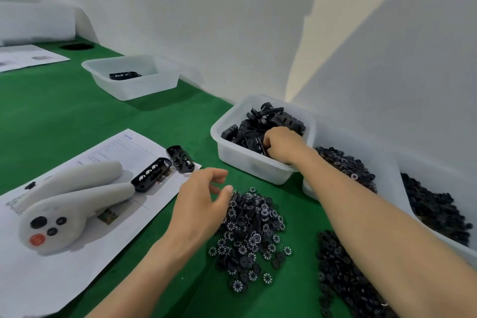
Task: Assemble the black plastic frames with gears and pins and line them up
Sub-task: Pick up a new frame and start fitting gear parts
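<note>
While the right grip is sunk in the translucent white plastic tub of black plastic frames near the white wall, its fingers are clenched round one frame in the heap. The left grip hovers released, fingers loosely bent and holding nothing, at the left edge of a loose pile of small black gears with white markings on the green felt tabletop.

Two more black frames, one angled and one just beside it, lie side by side on a white printed paper sheet left of the tub. On the same sheet lies a white forked handheld device with black buttons and an orange button, one prong touching the nearer frame.

A second heap of plain black discs lies under the right forearm. A farther translucent tub holds a single black part.
</note>
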